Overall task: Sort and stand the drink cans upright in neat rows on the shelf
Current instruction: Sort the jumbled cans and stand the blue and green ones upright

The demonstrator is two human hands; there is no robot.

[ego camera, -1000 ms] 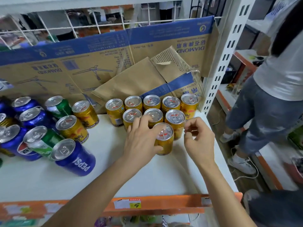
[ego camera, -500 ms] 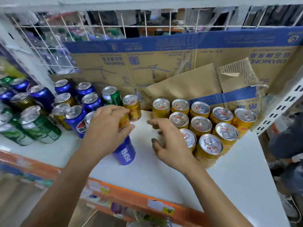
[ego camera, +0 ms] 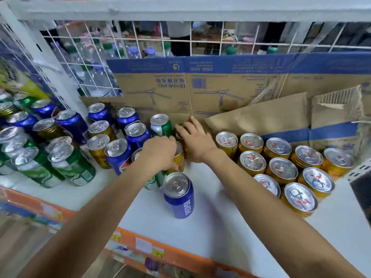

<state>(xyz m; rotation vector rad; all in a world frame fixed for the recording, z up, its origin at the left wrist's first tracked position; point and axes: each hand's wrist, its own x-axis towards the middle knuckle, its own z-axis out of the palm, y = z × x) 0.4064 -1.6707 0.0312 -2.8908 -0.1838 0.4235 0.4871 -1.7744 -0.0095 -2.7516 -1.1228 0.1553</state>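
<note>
- The white shelf (ego camera: pixel 220 227) is smooth, so I expect cans to slide on it easily; lift them rather than shove.
- The cardboard (ego camera: pixel 230 93) at 12 o'clock is a soft backstop and will likely give if you press cans into it.
- The gold rows (ego camera: pixel 283 170) at 3 o'clock stand upright and packed, rims touching; a nudge could knock several over.
- The mixed cluster (ego camera: pixel 136 133) at 9 o'clock stands unsorted, with blue, green and gold together.
- The blue can (ego camera: pixel 178 195) stands alone at 6 o'clock of your hands.
- Your left hand (ego camera: pixel 159 152) curls round a gold can (ego camera: pixel 179 158) at centre. Its tab looks sealed, so expect it to be full, heavy, stiff and slick; wrap the mid-body, because a thin wall dents under fingertips.
- Your right hand (ego camera: pixel 197 141) lies over a second gold can (ego camera: pixel 185 150) just toward 1 o'clock; I cannot tell whether it grips.
</note>
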